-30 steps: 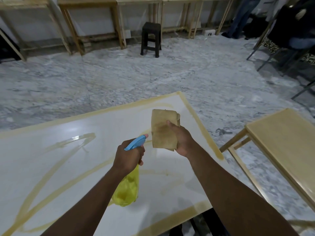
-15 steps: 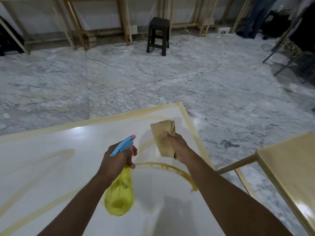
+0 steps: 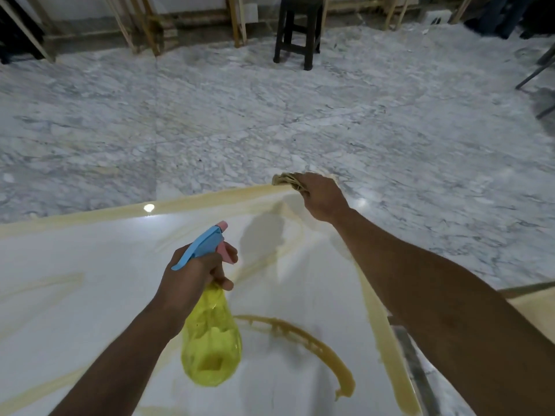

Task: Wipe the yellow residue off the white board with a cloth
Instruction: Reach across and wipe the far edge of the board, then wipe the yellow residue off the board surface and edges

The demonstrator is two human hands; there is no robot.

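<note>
One white board (image 3: 105, 265), one cloth (image 3: 288, 180), one yellow spray bottle (image 3: 211, 340), one dark stool (image 3: 298, 28) at upper centre, and two bare hands, left (image 3: 195, 274) and right (image 3: 322, 196).

white board (image 3: 99, 265) centre open, spray bottle (image 3: 211, 343) held above it, stool (image 3: 297, 31) well apart

cloth (image 3: 288, 179) mostly hidden, stool (image 3: 297, 28) perhaps cropped
</note>
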